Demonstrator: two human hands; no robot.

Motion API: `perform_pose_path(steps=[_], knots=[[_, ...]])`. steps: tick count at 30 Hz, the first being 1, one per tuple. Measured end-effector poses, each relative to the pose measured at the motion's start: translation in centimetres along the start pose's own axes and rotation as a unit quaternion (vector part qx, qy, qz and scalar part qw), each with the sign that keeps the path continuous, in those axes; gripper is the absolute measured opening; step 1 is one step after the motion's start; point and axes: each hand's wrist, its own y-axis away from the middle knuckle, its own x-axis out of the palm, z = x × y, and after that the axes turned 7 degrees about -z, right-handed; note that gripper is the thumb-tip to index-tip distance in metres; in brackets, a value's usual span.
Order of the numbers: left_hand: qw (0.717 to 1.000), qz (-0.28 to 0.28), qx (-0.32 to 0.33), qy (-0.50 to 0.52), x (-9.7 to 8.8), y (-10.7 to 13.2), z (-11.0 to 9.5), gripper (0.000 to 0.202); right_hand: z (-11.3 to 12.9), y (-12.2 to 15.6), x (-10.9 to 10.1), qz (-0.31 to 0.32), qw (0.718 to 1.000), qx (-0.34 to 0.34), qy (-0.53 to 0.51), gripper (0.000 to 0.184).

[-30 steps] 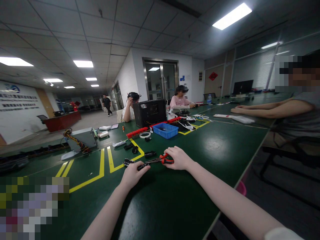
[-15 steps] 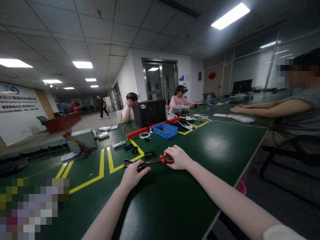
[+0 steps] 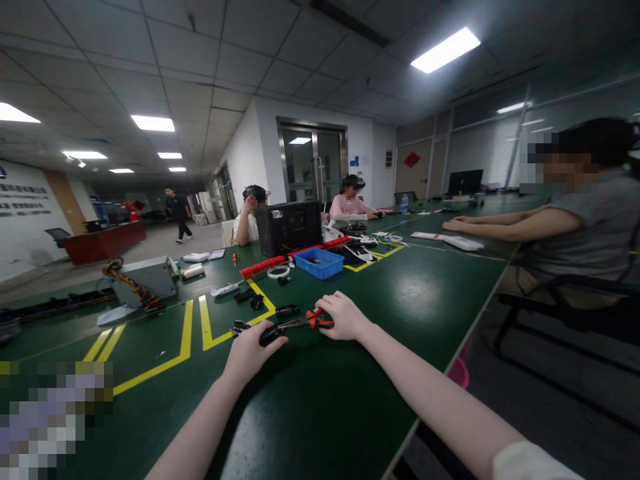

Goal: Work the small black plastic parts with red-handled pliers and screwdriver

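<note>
My right hand (image 3: 341,316) is closed around the red and black handles of a pair of pliers (image 3: 314,320), whose metal jaws point left. My left hand (image 3: 251,355) grips a black object (image 3: 270,335) shaped like a handle; its exact kind I cannot make out. The jaws reach up to the end of that object, and whether they touch it is too small to tell. Just behind lies a separate black piece (image 3: 287,310) on the green table (image 3: 370,400). Another dark part (image 3: 240,327) shows beyond my left fingers, partly hidden by them.
Behind my hands stand a blue tray (image 3: 320,272) and a black computer case (image 3: 290,229), with a red strip (image 3: 267,266) and white roll (image 3: 278,272) nearby. A metal box with wires (image 3: 145,283) sits left. Co-workers sit across and at right; another person walks behind.
The view has swung slightly right, so everything sits further left. Both hands keep their hold, and their positions relative to each other look the same. The person in the background has walked on.
</note>
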Motion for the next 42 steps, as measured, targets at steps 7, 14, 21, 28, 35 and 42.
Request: perform_pose_path(steps=[7,14,21,28,35,42], knots=[[1.0,0.023,0.006,0.01,-0.25,-0.03,-0.24,0.041,-0.1,0.03,0.11,-0.003,1.0,-0.01,0.005,0.032],[0.999,0.044,0.005,0.015,-0.25,-0.07,-0.2,0.042,-0.09,0.06,0.23,-0.005,1.0,-0.015,0.013,0.032],[0.999,0.045,0.009,0.015,-0.02,-0.15,-0.21,0.037,-0.18,0.04,0.09,-0.008,1.0,-0.015,0.012,0.033],[0.999,0.032,0.009,-0.003,0.15,-0.17,-0.22,0.037,-0.04,-0.01,-0.08,0.005,1.0,-0.016,0.009,0.033],[0.998,0.047,0.022,0.019,-0.18,-0.12,-0.42,0.033,-0.12,-0.13,-0.25,-0.001,1.0,-0.013,0.008,0.035],[0.999,0.04,0.02,0.024,-0.13,-0.17,-0.28,0.036,-0.11,-0.08,-0.08,0.013,1.0,-0.009,0.003,0.033]])
